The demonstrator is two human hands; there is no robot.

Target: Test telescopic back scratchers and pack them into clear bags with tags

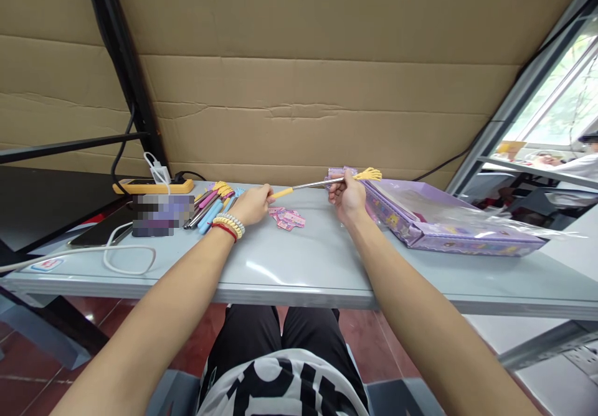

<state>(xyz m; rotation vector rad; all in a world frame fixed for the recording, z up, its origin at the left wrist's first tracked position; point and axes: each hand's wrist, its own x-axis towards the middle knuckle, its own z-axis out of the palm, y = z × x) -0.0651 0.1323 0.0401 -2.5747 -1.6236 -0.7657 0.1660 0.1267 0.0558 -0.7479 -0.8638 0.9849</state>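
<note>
A yellow telescopic back scratcher (306,185) with a metal rod is stretched out level above the table, its hand-shaped end pointing right. My left hand (252,205), with bracelets on its wrist, is closed on the yellow handle. Near the scratcher's head, the fingers of my right hand (350,198) pinch the rod. On the table between my hands lies a small pile of pink printed cards (288,218). Several more back scratchers (208,207) in pink, blue and yellow lie bunched beside my left hand, which partly hides them.
A purple printed box (460,241) with clear plastic in it stands on the right of the grey table (299,266). At left are a yellow power strip (152,186), a white charger (160,172), a dark phone (100,229) and a white cable (131,273). Cardboard (317,86) lines the back.
</note>
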